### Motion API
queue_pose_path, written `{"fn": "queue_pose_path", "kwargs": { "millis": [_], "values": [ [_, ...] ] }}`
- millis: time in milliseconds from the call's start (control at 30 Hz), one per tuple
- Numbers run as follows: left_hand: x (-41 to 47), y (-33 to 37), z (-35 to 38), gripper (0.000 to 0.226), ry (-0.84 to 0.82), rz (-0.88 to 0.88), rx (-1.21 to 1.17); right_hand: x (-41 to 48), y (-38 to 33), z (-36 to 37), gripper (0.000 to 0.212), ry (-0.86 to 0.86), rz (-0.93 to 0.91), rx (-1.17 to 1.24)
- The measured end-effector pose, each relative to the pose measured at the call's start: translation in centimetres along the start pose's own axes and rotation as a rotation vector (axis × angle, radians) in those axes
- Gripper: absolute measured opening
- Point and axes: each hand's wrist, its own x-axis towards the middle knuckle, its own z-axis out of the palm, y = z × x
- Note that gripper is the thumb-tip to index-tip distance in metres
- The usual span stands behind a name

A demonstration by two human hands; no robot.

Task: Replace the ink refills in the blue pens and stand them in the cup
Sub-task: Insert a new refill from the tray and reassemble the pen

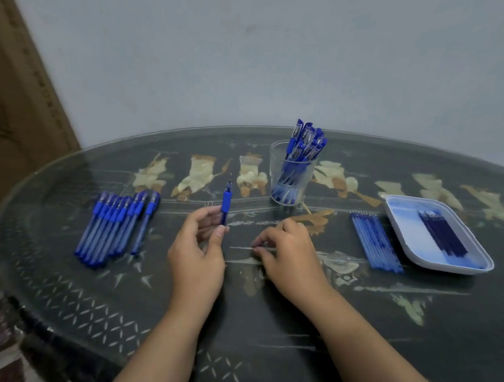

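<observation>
Gripping a short blue pen body with a rubber grip [226, 202] in the left hand [200, 247], with thumb and curled fingers round its lower end and its fine tip pointing up. Holding it off the dark, patterned glass tabletop [384, 339], to the left of the clear plastic cup [290, 176] and nearer the person than it, apart from the cup.

Pinching with the right hand [287, 255], fingers curled and knuckles up, the end of a thin pale tube [241, 247] lying flat on the tabletop in front of the cup, on the person's side. Too faint for telling whether barrel or refill.

Standing inside the cup and leaning toward its right rim: a bunch of capped blue pens [305, 143], clips up.

Lying well to the left of the cup, nearer the person: a row of blue pens with translucent barrels [113, 227], side by side and touching, with one lying slightly apart on the cup side.

Lying to the right of the cup, near it: a row of light blue ink refills [376, 241], packed side by side. Sitting further right of the cup, just beside that row: a white square plastic tray [411, 238], holding a bundle of dark blue ink refills [442, 235] lying slantwise in it.

Rising behind the cup: a plain pale grey wall [256, 54]. Leaning far to the left of the cup: a brown cardboard sheet [15, 94].
</observation>
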Motion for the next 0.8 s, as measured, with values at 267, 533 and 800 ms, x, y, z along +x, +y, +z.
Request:
{"fn": "queue_pose_path", "kwargs": {
  "millis": [267, 533, 800],
  "values": [
    [-0.1, -0.2, 0.3, 0.042, -0.123, 0.071, 0.037, 0.5, -1.4, -4.4, 0.015, 0.158, 0.198, 0.433],
    [-0.1, -0.1, 1.1, 0.04, -0.218, 0.262, 0.13, 0.8, -3.1, -10.8, 0.031, 0.201, 0.168, 0.834],
    [-0.3, -0.2, 1.6, 0.044, -0.253, 0.343, 0.167, 0.7, -1.8, -10.5, 0.035, 0.089, 0.129, 0.637]
  ]
}}
